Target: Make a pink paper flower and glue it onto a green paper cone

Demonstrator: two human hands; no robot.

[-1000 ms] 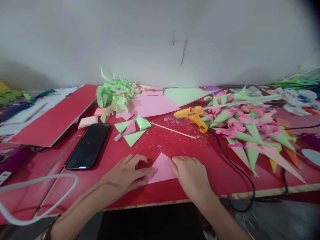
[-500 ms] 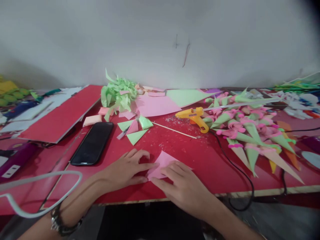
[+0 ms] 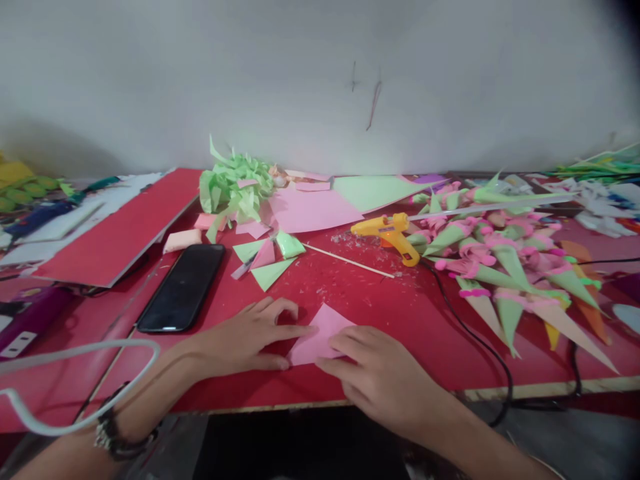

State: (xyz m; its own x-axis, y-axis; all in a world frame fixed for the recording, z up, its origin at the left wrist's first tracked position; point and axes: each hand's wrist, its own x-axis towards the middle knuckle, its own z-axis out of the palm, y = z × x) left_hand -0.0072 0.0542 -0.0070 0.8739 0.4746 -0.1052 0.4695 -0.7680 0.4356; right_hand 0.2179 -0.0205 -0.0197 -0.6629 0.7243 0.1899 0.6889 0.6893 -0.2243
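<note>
A small piece of pink paper (image 3: 321,333) lies on the red tabletop near its front edge, one corner pointing away from me. On its left side my left hand (image 3: 254,337) holds it, the index fingertip on the edge and the thumb at the lower left corner. My right hand (image 3: 373,367) is bent over the right part of the paper with its fingertips pressed on it, hiding that side. Just beyond lie folded green paper triangles (image 3: 273,273) and a thin wooden stick (image 3: 350,260).
A yellow glue gun (image 3: 387,233) rests behind the stick, its black cord trailing off the front edge. Pink and green paper cones (image 3: 500,260) are heaped on the right. To the left are a black phone (image 3: 183,287), a white cable (image 3: 145,343) and a red board (image 3: 125,227).
My right hand has slid slightly right across the pink paper, showing more of its lower middle. The left thumb has shifted a little left. The camera view has moved slightly.
</note>
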